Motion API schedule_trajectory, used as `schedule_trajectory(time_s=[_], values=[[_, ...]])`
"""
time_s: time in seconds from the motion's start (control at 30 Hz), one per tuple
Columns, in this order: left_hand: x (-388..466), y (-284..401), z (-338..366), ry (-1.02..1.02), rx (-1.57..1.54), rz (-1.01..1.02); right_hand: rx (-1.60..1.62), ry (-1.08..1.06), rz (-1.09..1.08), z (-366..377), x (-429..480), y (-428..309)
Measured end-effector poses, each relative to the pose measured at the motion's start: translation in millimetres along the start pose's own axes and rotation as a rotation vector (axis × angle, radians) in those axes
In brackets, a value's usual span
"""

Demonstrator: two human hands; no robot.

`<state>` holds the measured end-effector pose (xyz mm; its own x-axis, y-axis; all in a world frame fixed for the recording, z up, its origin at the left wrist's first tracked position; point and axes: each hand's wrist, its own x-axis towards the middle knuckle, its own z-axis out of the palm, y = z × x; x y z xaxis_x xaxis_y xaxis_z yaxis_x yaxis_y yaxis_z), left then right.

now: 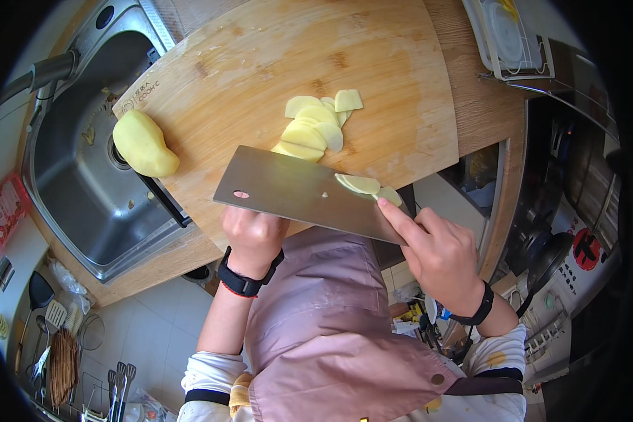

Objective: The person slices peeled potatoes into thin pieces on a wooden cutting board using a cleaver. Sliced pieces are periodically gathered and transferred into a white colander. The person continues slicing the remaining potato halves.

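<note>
A wide steel cleaver [295, 190] spans the board's near edge, its flat face turned up towards me. My right hand [443, 258] is closed around its handle end, the index finger stretched along the blade beside potato slices [361, 184] stuck to the metal. Below the blade's left end is my left hand [256, 232]; its fingers are hidden by the blade, so what they hold cannot be seen. Overlapping potato slices [308, 129] lie in a row on the wooden cutting board [232, 79], just beyond the cleaver. A whole peeled potato [145, 143] rests at the board's left edge.
The board partly overhangs a steel sink [74, 174] with peel scraps inside and a faucet [55, 71]. A white wire rack [514, 42] stands at the upper right. Lower right, a black pan [551, 264] is visible. Kitchen utensils [53, 316] hang at lower left.
</note>
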<state>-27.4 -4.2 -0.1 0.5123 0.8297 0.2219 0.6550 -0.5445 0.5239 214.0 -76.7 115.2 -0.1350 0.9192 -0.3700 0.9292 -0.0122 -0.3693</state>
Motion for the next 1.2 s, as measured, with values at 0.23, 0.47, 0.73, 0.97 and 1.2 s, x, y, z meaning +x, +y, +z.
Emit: schedule_trajectory(time_s=[0.23,0.47,0.73,0.97,1.2], values=[[13.5,5.6,-0.4,0.017,0.009,0.010,0.019,0.093,-0.035,33.7,43.5,-7.4],[5.9,3.3,-3.0,-0.007,-0.014,-0.012,0.027,0.071,0.008,15.9,15.1,-6.9],[-3.9,-2.5,-0.9,-0.025,-0.005,-0.007,-0.021,-0.016,0.011,0.9,-2.9,-4.0],[1.4,-0.1,-2.3,-0.012,-0.010,-0.008,-0.021,-0.033,0.017,-1.2,4.8,-7.3],[13.6,3.2,-2.7,0.026,-0.040,0.015,0.055,0.080,-0.028,38.7,46.2,-8.2]])
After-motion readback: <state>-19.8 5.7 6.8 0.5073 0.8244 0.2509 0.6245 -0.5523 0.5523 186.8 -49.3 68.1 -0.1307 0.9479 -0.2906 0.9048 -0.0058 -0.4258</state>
